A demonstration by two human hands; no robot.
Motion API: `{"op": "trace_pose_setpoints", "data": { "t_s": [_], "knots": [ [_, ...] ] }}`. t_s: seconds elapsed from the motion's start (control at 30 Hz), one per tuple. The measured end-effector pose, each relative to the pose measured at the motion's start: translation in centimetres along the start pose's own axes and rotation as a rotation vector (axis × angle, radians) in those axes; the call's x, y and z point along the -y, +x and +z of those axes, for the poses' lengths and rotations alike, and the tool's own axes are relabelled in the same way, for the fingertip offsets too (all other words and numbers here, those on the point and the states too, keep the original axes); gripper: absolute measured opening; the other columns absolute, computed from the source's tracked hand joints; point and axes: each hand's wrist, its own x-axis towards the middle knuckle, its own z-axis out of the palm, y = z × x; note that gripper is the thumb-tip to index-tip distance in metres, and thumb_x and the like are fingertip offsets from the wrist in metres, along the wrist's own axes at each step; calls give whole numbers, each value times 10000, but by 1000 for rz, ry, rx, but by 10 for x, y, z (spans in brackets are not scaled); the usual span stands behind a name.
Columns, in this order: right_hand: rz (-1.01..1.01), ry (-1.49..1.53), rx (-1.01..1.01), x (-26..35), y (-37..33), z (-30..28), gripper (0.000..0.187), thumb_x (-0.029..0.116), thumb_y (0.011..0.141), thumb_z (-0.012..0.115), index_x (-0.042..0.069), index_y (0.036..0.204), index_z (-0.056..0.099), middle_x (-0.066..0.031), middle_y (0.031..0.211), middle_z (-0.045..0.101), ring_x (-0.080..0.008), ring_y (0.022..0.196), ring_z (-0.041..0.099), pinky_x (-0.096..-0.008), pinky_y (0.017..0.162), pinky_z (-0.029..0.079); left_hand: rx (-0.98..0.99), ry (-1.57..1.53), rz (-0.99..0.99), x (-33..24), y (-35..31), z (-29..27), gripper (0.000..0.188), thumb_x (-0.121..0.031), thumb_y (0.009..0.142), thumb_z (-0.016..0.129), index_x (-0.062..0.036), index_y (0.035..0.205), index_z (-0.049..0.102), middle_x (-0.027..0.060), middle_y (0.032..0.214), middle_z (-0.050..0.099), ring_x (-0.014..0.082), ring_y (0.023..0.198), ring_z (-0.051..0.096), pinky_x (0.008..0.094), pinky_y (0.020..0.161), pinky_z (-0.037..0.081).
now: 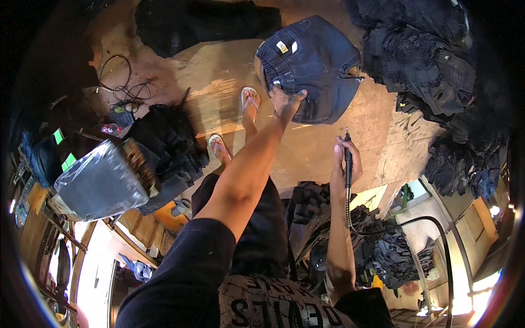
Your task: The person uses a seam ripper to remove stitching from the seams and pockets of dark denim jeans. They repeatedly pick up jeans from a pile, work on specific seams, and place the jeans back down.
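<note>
Dark blue denim shorts [322, 63] lie spread on the wooden surface, with a gathered waistband and small pale labels at their left side. My left hand [287, 101] rests at the near edge of the shorts, by the waistband. Its thumb points right, while motion smears the other fingers, so their grip is unclear. Closer to me and to the right, my right hand [350, 158] is closed around a slim black rotary tool handpiece [348, 158]. The tool points up, its tip apart from the shorts. A flexible cable runs from its lower end.
Dark garments [421, 60] are heaped at the far right, and another dark piece [202, 24] lies at the far left. A stack of dark cloth [164, 147] stands left, beside a plastic-wrapped grey box [101, 180]. The black cable [445, 246] loops down at right.
</note>
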Motion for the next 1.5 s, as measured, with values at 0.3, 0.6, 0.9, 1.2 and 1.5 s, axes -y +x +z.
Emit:
{"op": "trace_pose_setpoints", "data": {
  "t_s": [0.3, 0.6, 0.9, 1.2, 1.5],
  "knots": [
    [-36, 45, -20, 16, 52, -9, 181, 66, 1034, 762, -31, 1182, 726, -178, 1187, 788, -253, 1155, 744, -389, 1039, 582, -90, 83, 342, -4, -4, -16, 488, -368, 841, 909, -19, 1028, 625, 272, 1084, 724, 506, 963, 719, 571, 829, 547],
    [-321, -66, 334, 133, 83, 30, 705, 87, 813, 968, 66, 1412, 596, -136, 1335, 724, -243, 1272, 683, -404, 1108, 524, 320, -2, 772, -48, -171, -174, 282, -161, 1022, 688, -34, 1217, 528, 243, 1106, 696, 478, 1025, 692, 560, 809, 558],
    [-452, -278, 227, 206, -46, 139, 329, 58, 767, 785, 83, 1091, 734, -151, 912, 758, -283, 863, 773, -420, 787, 593, 169, 45, 814, 42, -231, -337, 401, -157, 1029, 626, -83, 1414, 545, 241, 1238, 734, 430, 1064, 737, 530, 866, 600],
    [-831, -3, 188, 374, -128, 234, 323, 46, 763, 757, 47, 1083, 712, -192, 912, 732, -327, 832, 744, -410, 760, 580, -146, -7, 668, 89, -266, -517, 275, -270, 1058, 677, -71, 1243, 631, 294, 821, 733, 516, 769, 733, 611, 701, 546],
    [-1031, 274, 684, 449, -277, 387, 350, 294, 916, 799, 26, 1126, 716, -195, 1058, 760, -390, 975, 745, -465, 892, 581, -681, -205, 564, 261, -248, -702, 313, -102, 1010, 728, 39, 1285, 676, 261, 1087, 780, 377, 980, 755, 472, 904, 568]
  ]
}}
